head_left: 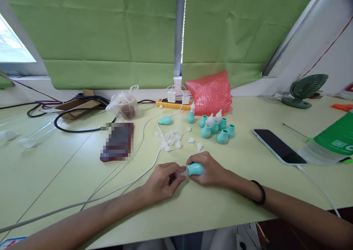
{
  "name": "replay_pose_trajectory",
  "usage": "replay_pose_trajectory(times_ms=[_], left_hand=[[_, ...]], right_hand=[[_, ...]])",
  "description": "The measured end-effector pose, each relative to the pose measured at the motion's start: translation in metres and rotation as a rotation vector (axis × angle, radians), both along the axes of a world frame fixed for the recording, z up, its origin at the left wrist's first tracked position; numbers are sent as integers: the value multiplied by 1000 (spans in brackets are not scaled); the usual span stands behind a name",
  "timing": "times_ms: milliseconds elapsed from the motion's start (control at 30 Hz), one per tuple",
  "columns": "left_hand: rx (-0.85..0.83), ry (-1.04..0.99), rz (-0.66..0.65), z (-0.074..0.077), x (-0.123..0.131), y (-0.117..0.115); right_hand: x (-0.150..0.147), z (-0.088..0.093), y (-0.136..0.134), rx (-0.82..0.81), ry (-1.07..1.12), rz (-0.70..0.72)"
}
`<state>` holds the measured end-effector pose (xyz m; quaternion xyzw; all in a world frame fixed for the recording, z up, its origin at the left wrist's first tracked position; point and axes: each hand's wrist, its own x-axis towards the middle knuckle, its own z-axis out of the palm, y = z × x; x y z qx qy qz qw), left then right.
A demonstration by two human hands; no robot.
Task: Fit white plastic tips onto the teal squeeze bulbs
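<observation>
Office-like room (fan (309,88), power strip (174,105))

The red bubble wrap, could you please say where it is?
In the head view, the red bubble wrap lies right of centre, beside the power strip and behind the standing teal bulbs.

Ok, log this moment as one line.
Right hand: holds teal bulb on its side | Left hand: pinches translucent nozzle at bulb's mouth | Beyond: more teal bulbs, loose translucent pieces
</observation>
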<state>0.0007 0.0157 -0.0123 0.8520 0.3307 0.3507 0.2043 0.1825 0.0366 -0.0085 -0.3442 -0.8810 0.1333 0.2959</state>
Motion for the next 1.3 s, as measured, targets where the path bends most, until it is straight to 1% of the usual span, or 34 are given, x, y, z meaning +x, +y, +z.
replay_pose_trajectory(times_ms=[167, 267, 333, 500, 633, 733, 833, 900, 967, 1033, 1100, 1167, 1233, 1300], left_hand=[[204, 35, -114, 0, -1, -1], [376, 122, -161, 2, -1, -2], [476, 198, -158, 1, -1, -2], [634, 324, -139, -2, -5, -1], [745, 365, -187, 5, -7, -1], [781, 379, -206, 12, -6, -2], [773, 373, -195, 11, -7, -1], [747, 338, -180, 7, -7, 1], [664, 263, -159, 4, -8, 3], [478, 121, -101, 3, -7, 5], [239, -62, -5, 5, -6, 5], [19, -220, 80, 8, -4, 5], [-154, -299, 121, 11, -3, 6], [-291, -340, 149, 12, -1, 8]], right_hand=[[1, 8, -1, -204, 7, 33], [2, 10, -1, -327, 2, 80], [3, 11, -1, -376, -4, 103], [3, 13, -1, -422, -11, 128], [3, 15, 0, -457, -30, 148], [4, 15, 0, -481, -33, 145], [3, 14, 0, -487, -7, 119], [2, 14, -1, -491, 9, 106], [0, 15, -2, -490, 40, 91], [-1, 17, -3, -487, 95, 81], [-1, 20, -5, -477, 150, 82], [-1, 21, -6, -433, 186, 77], [-2, 19, -6, -326, 202, 53], [-3, 15, -7, -195, 193, 37]])
